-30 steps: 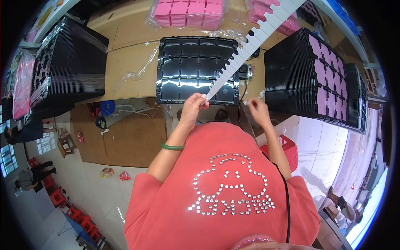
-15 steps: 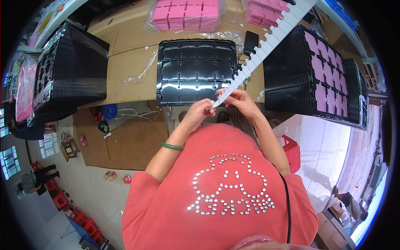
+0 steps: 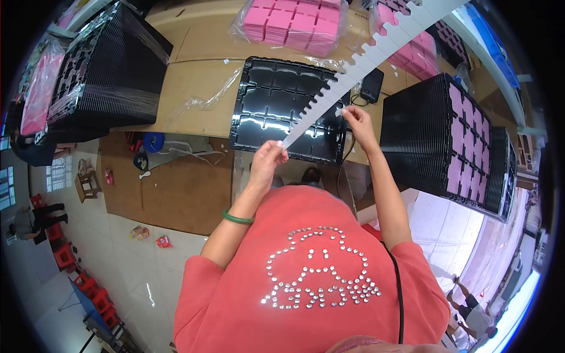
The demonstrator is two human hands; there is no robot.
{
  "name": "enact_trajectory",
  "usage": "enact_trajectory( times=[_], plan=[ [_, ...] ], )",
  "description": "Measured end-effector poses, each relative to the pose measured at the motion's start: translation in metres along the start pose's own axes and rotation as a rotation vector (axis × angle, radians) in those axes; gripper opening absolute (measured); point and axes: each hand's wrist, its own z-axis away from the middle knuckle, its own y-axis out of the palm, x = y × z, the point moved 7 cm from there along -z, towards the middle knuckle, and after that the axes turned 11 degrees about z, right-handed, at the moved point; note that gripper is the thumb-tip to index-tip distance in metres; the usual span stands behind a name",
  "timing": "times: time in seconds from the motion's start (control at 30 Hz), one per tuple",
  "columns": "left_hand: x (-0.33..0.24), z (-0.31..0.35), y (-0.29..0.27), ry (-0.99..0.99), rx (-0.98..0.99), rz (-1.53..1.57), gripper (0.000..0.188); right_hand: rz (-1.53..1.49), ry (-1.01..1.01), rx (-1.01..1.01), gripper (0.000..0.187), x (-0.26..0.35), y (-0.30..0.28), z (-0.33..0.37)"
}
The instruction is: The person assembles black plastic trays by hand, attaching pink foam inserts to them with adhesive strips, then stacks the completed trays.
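Note:
My left hand (image 3: 268, 162) pinches the lower end of a long pale strip (image 3: 353, 73). The strip has a row of notches along one edge and slants up to the right, over the tray. My right hand (image 3: 360, 125) is apart from the strip, thumb and fingers closed on a small pale piece (image 3: 339, 112) whose kind is too small to make out. Below both hands lies a glossy black plastic tray (image 3: 268, 97) with moulded compartments, on the cardboard-covered table (image 3: 203, 76).
Tall stacks of black trays stand at the left (image 3: 129, 82) and right (image 3: 415, 135), the right one with pink inserts. Bagged pink foam pieces (image 3: 294, 23) sit at the back. A black box-shaped device (image 3: 371, 86) with a cable lies right of the tray.
My right hand has left the strip and moved right and up with a small pale piece. My left hand still holds the strip's end, now slightly further left. The whole view has tilted.

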Motion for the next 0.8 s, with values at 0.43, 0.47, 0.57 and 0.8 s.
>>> enact_trajectory(
  times=[0.43, 0.47, 0.57, 0.8],
  plan=[
    [-0.016, -0.011, 0.004, 0.042, -0.009, -0.219, 0.019, 0.825, -0.399, -0.417, 0.019, -0.047, -0.01, -0.094],
    [-0.017, -0.014, 0.007, 0.048, -0.003, -0.234, 0.02, 0.814, -0.335, -0.383, 0.021, -0.038, -0.02, -0.078],
    [-0.023, -0.019, 0.003, 0.083, -0.017, -0.237, 0.02, 0.657, -0.147, -0.301, 0.023, 0.016, -0.04, 0.019],
    [-0.022, -0.05, 0.037, 0.128, 0.199, -0.169, 0.016, 1.576, 0.309, 0.277, 0.019, -0.06, -0.067, 0.187]
  ],
)
